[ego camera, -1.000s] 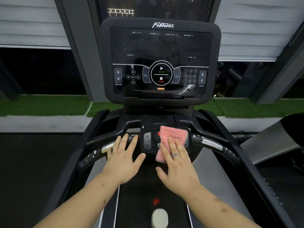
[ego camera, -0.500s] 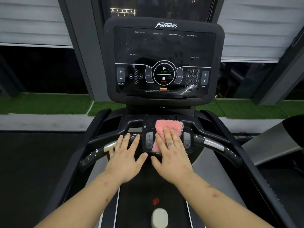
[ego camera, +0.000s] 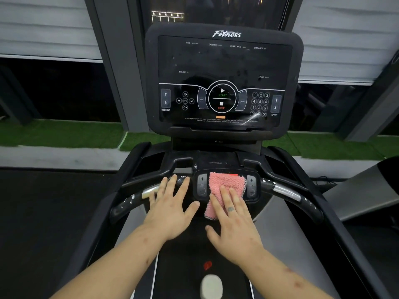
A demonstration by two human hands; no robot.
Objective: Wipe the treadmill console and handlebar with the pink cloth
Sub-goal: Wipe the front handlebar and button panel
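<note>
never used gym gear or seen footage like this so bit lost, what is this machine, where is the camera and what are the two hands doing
The camera sits on the person's head, looking forward and down, so the two bare arms reaching in are their own. The machine is a treadmill. The big dark panel up top is its console, with start, stop, incline and speed buttons. Below it runs the handlebar with a small control pad in the middle. The right hand lies flat on a pink cloth, pressing it against that pad to wipe it. The left hand rests open on the bar with nothing in it. At the bottom edge, a small pale oval object lies on the treadmill's deck.
</note>
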